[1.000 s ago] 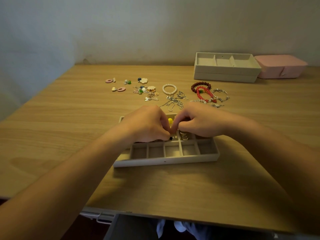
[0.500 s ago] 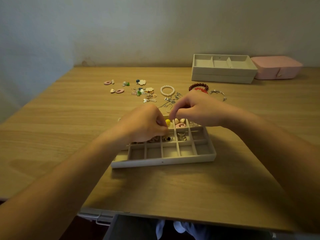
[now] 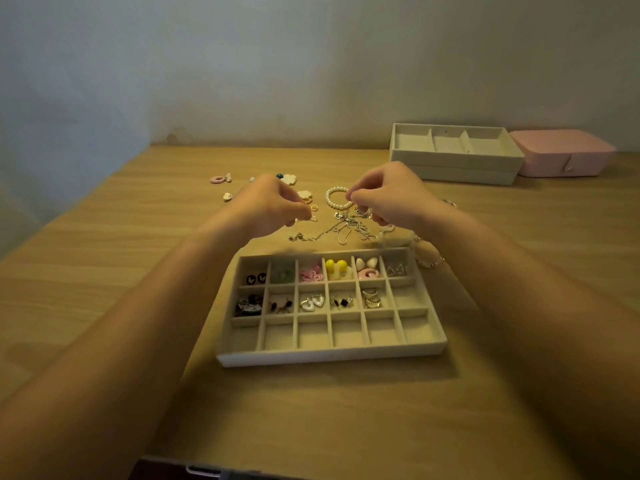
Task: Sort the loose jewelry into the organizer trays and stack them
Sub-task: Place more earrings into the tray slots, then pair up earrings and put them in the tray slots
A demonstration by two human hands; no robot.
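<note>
**Both grips over the loose jewelry, beyond the tray**

Raised above the table (image 3: pixel 104 271), just past the far edge of the organizer tray (image 3: pixel 329 356): left grip (image 3: pixel 273 206) and right grip (image 3: pixel 391 199), near each other but apart.

Left grip curled, fingertips drawn together right beside a small gold ring (image 3: pixel 314 207). Cannot tell whether anything is pinched.

Right grip also curled, thumb and forefinger closed at the edge of the pearl bracelet (image 3: pixel 331 202), other fingers bent over the tangle of silver chains (image 3: pixel 332 232). Cannot tell whether a piece is held.

Nearer the camera, flat on the table: the tray, three rows of six compartments. Earrings in every back-row compartment, among them a yellow pair (image 3: pixel 335 266); more pairs in the middle row's five left compartments.

Scattered left of the grips: a pink hoop earring (image 3: pixel 218 179) and a white flower piece (image 3: pixel 290 180).

At the far right against the wall: two more stacked trays (image 3: pixel 453 171), touching a pink box (image 3: pixel 561 161).
</note>
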